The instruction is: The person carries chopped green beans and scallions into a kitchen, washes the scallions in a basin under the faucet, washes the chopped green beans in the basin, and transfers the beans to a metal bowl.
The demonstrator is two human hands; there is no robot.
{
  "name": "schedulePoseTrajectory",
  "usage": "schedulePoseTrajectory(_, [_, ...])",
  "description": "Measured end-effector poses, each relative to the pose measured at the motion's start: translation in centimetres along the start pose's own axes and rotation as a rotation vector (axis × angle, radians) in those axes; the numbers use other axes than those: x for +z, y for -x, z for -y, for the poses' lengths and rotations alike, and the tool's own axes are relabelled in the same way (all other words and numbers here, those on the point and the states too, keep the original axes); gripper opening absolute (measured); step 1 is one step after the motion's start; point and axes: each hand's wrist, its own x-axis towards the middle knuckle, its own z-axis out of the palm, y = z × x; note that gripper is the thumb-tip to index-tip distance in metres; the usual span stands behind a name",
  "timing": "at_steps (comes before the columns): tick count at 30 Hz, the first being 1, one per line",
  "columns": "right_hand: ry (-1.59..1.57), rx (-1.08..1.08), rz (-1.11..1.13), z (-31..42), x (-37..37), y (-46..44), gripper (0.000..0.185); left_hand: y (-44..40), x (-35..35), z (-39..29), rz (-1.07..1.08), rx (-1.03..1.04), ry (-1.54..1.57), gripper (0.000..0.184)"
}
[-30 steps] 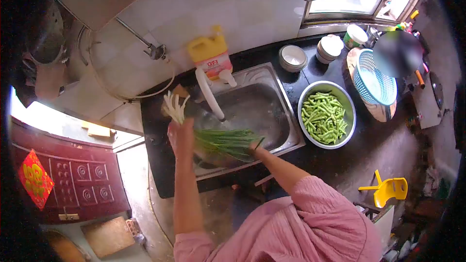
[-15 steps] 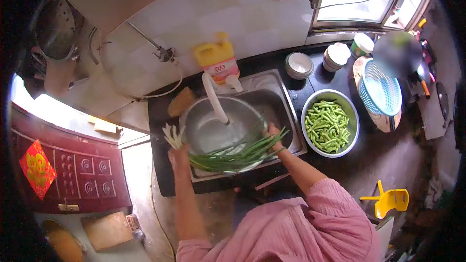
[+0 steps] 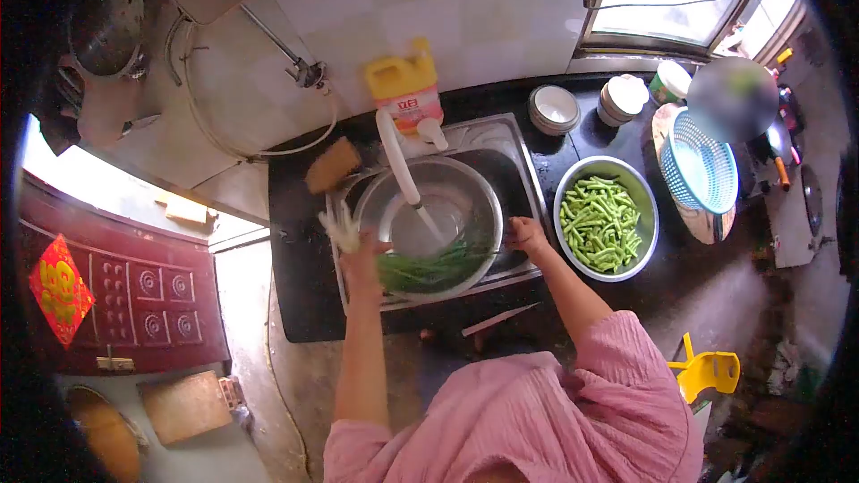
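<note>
One bunch of green onions (image 3: 425, 268) lies with its leaves in one metal basin (image 3: 486, 201), which sits inside the sink (image 3: 528, 165). At the left side of the sink, the left hand (image 3: 362, 259) is closed around the bunch near its white ends; the exact number of stalks cannot be counted. The right hand (image 3: 526, 234) is at the right edge of the sink with fingers bent; I cannot tell if it has hold of leaf tips or of nothing.

One white faucet (image 3: 398, 156) reaches over the sink between the two hands, so its spout stands in the way above the basin, and water runs from it. Behind the sink there is one yellow jug (image 3: 403, 89); at its left back corner, one brown block (image 3: 333, 165).

To the right of the sink stands one metal bowl (image 3: 641, 181) with many green beans (image 3: 599, 224), too many to count. Farther right of the sink, one blue basket (image 3: 718, 161) rests on one wooden board (image 3: 716, 229). Behind the bowl are two stacks of bowls (image 3: 555, 109) and one green-white tub (image 3: 671, 82).
</note>
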Motion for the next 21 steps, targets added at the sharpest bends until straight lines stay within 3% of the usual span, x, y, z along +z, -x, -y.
schedulePoseTrajectory(1, [-0.121, 0.046, 0.010, -0.3, -0.2, 0.5, 0.030, -0.3, 1.8, -0.1, 0.020, 0.018, -0.089, 0.026])
schedulePoseTrajectory(2, [0.047, -0.105, -0.101, -0.6, 0.3, 0.8, 0.029, -0.5, 3.6, 0.1, 0.125, -0.013, -0.208, 0.025])
schedulePoseTrajectory(5, [0.461, -0.938, -0.318, 2.1, 2.3, 4.9, 0.029, -2.5, 6.8, 3.8, 0.275, 0.001, -0.441, 0.023])
schedulePoseTrajectory(7, [0.605, -0.747, -0.181, 5.7, 3.7, 7.7, 0.031, -2.8, 8.8, 4.3, 0.297, -0.005, -0.500, 0.024])
schedulePoseTrajectory(9, [0.527, -0.615, -0.081, 7.3, 6.5, 9.4, 0.026, -1.8, 10.0, 3.2, 0.288, -0.070, -0.507, 0.027])
schedulePoseTrajectory(11, [0.481, -0.633, 0.093, 6.0, 8.9, 7.1, 0.028, -0.8, 10.6, 2.5, 0.263, -0.008, -0.594, 0.030])
schedulePoseTrajectory(12, [0.406, -0.487, 0.145, 6.3, 10.2, 6.9, 0.029, -0.4, 10.5, 2.3, 0.248, 0.024, -0.644, 0.032])
schedulePoseTrajectory(14, [0.252, -0.196, 0.256, 7.2, 12.7, 6.2, 0.030, -1.1, 9.6, 4.4, 0.219, 0.051, -0.438, 0.029])
schedulePoseTrajectory(17, [-0.431, 0.183, 0.111, 10.9, 15.2, 8.4, 0.028, -2.7, 7.2, 6.4, 0.315, 0.013, -0.205, 0.031])
schedulePoseTrajectory(21, [-0.257, -0.291, 0.262, 6.1, 18.1, 3.4, 0.026, -1.4, 4.6, 3.7, 0.522, -0.200, 0.044, 0.041])
